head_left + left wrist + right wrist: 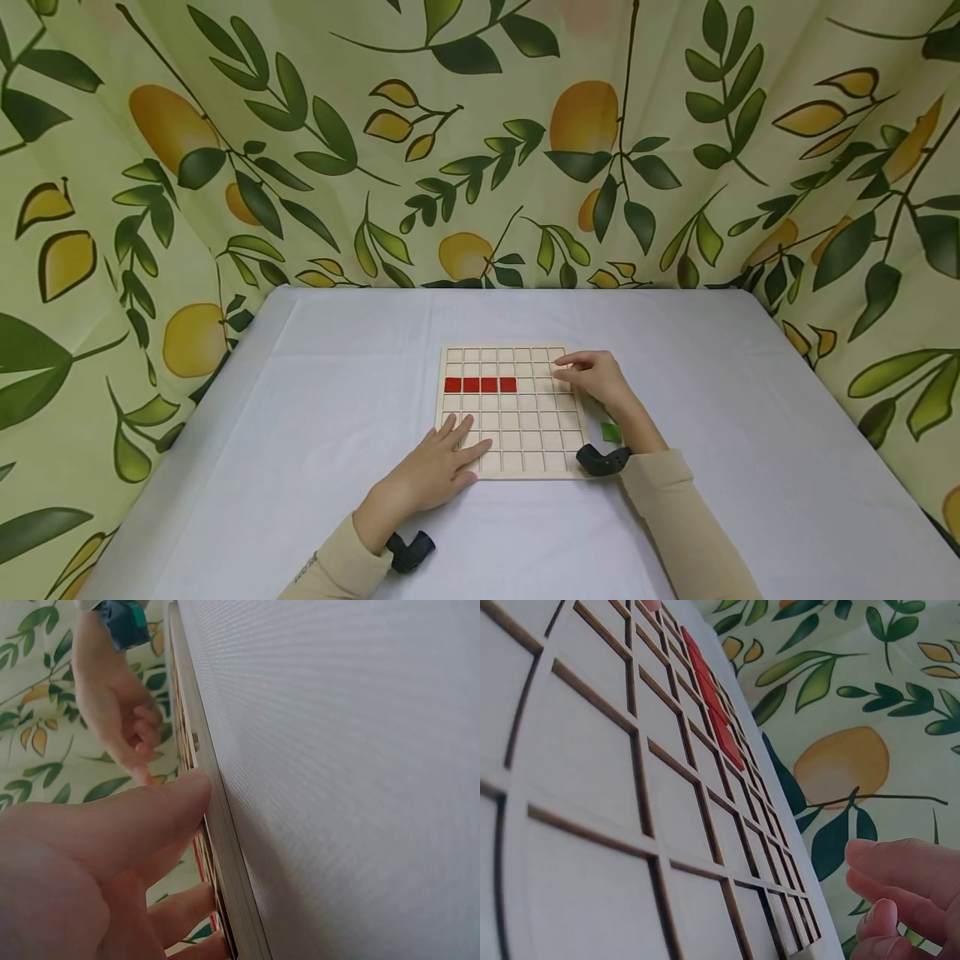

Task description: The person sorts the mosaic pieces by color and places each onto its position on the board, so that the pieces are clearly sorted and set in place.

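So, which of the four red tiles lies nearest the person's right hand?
The rightmost red tile in the head view, at the row's end towards the right hand; the other three red tiles lie farther left.

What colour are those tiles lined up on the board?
The four tiles are red, seen best in the head view.

Head view forward-down, wrist views close, grid board (527,421) shared

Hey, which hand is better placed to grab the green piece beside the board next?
Probably the right hand: the green piece lies off the right side of the grid board, nearer that hand, which appears to hold nothing. The left hand rests at the board's near left corner.
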Tool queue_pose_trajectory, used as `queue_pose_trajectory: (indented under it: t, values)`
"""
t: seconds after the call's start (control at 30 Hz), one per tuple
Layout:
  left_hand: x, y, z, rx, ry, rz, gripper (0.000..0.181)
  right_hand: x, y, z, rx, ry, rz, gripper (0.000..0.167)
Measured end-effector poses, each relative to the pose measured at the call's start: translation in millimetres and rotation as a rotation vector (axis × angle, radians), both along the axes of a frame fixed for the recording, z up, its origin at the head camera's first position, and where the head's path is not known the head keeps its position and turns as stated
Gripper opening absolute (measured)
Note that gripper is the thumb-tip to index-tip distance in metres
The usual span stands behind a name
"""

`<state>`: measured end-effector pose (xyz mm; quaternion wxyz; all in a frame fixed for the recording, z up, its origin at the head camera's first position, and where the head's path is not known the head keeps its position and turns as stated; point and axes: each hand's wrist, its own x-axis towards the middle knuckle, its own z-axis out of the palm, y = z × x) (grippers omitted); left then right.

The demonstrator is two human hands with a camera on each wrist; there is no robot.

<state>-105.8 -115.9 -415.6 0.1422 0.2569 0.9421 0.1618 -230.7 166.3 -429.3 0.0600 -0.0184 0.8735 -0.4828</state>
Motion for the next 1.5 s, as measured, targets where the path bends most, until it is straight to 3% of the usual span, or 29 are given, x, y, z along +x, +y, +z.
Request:
queue_pose_trajectory:
  t: [0.47,0.93,1.3,1.5]
  values:
    - [0.9,0.6,0.5,-0.004,0.017,-0.006,0.047,-6.3,16.6,-1.6,-0.01,-0.057,-0.076,0.034]
    - [0.7,0.1,-0.8,-0.007,0.024,-0.008,0.047,-13.2,31.0,-1.5,0.063,-0.056,-0.094,0.031]
    - [0.0,-0.2,-1.3,-0.005,0.02,-0.005,0.047,-20.7,36.8,0.0,0.074,-0.112,-0.137,0.038]
    - [0.0,-0.2,-1.1,-0.009,0.018,-0.008,0.047,-25.5,41.3,-1.5,0.11,-0.112,-0.119,0.043]
